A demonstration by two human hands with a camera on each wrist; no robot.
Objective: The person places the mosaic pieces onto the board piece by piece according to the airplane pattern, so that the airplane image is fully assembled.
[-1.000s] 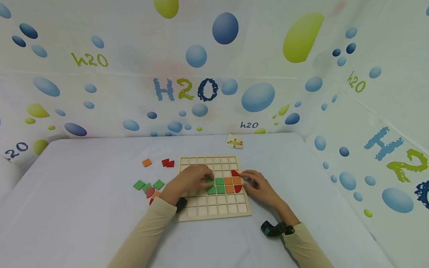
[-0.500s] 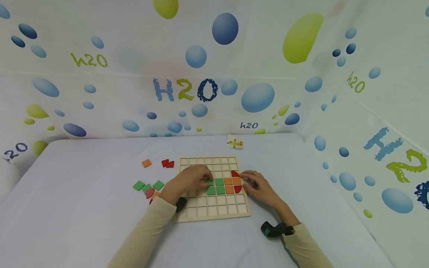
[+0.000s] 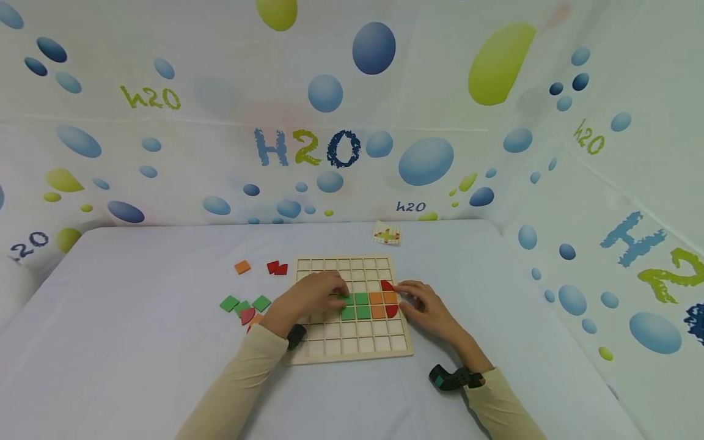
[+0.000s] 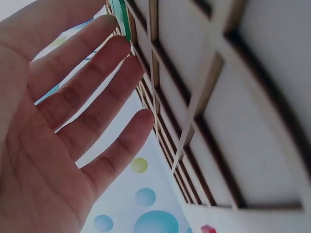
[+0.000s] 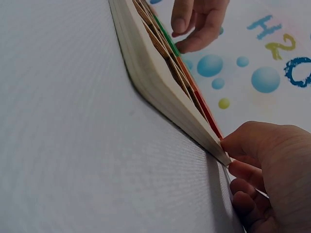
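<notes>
A wooden grid board [image 3: 365,346] lies on the white table, with green tiles [image 3: 361,299], orange tiles [image 3: 376,298] and two rounded red tiles [image 3: 392,311] set in its cells. My left hand [image 3: 313,292] reaches over the board, its fingertips at the leftmost green tiles. In the left wrist view its fingers extend toward the grid, close to a green tile [image 4: 121,19]. My right hand [image 3: 429,308] rests at the board's right edge, thumb and index finger spread beside the red tiles. The right wrist view has the thumb [image 5: 243,143] touching that edge.
Left of the board lie loose green tiles [image 3: 228,303], a red tile [image 3: 248,315] and an orange one partly behind the left wrist. Farther back are an orange tile [image 3: 242,267] and two red tiles [image 3: 280,269]. A patterned card [image 3: 387,233] lies behind the board.
</notes>
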